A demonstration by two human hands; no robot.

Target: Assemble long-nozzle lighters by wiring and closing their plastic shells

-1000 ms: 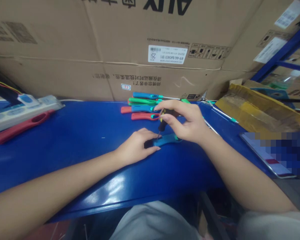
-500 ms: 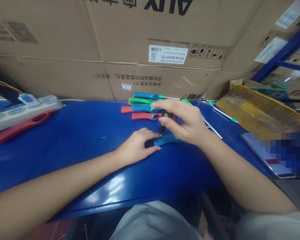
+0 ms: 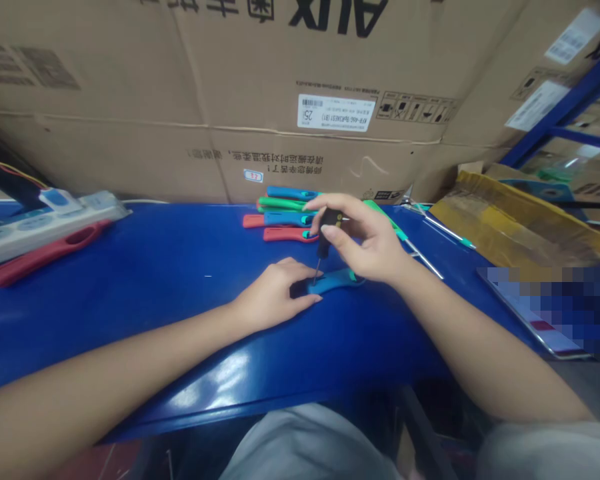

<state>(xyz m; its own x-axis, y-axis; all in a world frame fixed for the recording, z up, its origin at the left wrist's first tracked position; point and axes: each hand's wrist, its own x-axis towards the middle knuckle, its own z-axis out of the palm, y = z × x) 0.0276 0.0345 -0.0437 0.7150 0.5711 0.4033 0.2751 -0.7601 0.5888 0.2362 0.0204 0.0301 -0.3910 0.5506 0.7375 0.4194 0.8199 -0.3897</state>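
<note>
A blue lighter [image 3: 334, 281] with a teal trigger lies flat on the blue table [image 3: 180, 267]. My left hand [image 3: 275, 293] grips its left end between thumb and fingers. Upright over that end stands a black-handled screwdriver [image 3: 323, 245], its thin shaft reaching down to the lighter. The fingers of my right hand [image 3: 367, 237] are closed around the screwdriver's handle. Behind my hands lies a row of similar lighters, among them a red one [image 3: 287, 234], a blue one [image 3: 285, 219] and a green one [image 3: 285, 204]. My right hand partly hides their ends.
A white power strip [image 3: 55, 223] and a red handle shell [image 3: 50, 253] lie at the left. A large cardboard box [image 3: 180, 153] walls off the back. On the right are metal-tubed lighters [image 3: 425, 260], a yellow-taped cardboard piece [image 3: 480, 213] and a tablet-like device [image 3: 535, 320].
The fingers of my right hand have shifted around the screwdriver handle, and more of it shows. My left hand and the blue lighter stay in place.
</note>
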